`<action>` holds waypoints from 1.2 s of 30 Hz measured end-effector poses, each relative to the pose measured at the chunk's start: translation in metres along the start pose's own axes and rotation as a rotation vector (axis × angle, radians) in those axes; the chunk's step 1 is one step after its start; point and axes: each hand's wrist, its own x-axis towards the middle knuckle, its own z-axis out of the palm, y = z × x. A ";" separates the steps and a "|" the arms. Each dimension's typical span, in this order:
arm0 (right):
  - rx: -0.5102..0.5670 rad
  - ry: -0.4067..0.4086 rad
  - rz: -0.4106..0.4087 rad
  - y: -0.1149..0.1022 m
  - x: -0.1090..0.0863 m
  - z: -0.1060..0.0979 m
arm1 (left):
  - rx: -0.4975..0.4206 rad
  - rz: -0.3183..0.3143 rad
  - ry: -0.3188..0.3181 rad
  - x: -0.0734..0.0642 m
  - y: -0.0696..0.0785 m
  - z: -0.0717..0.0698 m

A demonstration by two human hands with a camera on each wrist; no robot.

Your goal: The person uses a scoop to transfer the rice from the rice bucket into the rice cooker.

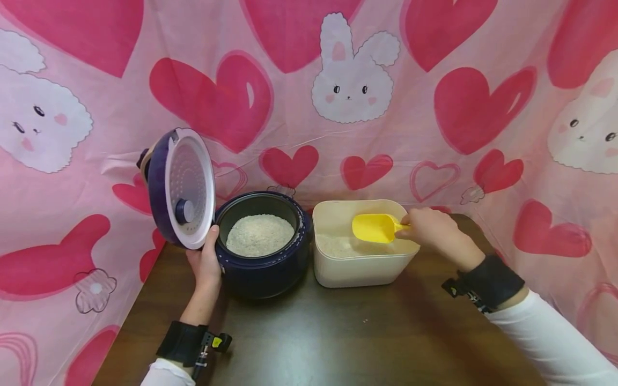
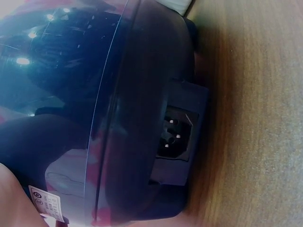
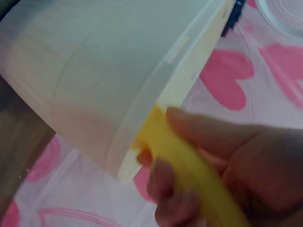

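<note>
A dark blue rice cooker (image 1: pixel 263 279) stands on the table with white rice (image 1: pixel 260 235) in its pot. Its lid (image 1: pixel 181 187) is raised to the left, white inner side facing right. My left hand (image 1: pixel 206 262) holds the lid's lower edge by the hinge, thumb in front, other fingers mostly hidden behind. In the left wrist view, the cooker's power socket (image 2: pixel 175 134) shows. Right of the cooker, a cream bin (image 1: pixel 362 271) contains more rice (image 1: pixel 335 246). My right hand (image 1: pixel 429 230) grips the handle of a yellow scoop (image 1: pixel 374 228), whose bowl is over the bin's opening.
The dark wooden table (image 1: pixel 309 338) reaches toward me in front of the cooker and bin. A few small grains (image 1: pixel 365 320) lie on it. Close behind hangs a pink cloth (image 1: pixel 299 107) with hearts and rabbits, which also covers both sides.
</note>
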 end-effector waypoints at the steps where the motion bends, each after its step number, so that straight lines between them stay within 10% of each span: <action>1: -0.044 0.021 0.016 -0.003 0.000 0.000 | 0.000 -0.001 0.001 0.000 0.000 0.000; 9: -0.395 0.072 0.040 -0.037 0.002 0.007 | -0.018 0.020 0.008 0.000 -0.001 0.000; 16: -0.492 -0.020 0.044 -0.052 0.008 0.015 | -0.028 0.017 0.005 0.000 -0.002 0.001; 28: -0.249 -0.303 0.042 -0.028 0.028 -0.011 | -0.018 0.018 0.002 -0.001 -0.001 0.001; 36: -0.082 -0.352 0.038 -0.018 0.030 -0.008 | -0.038 0.040 -0.003 0.000 0.000 0.002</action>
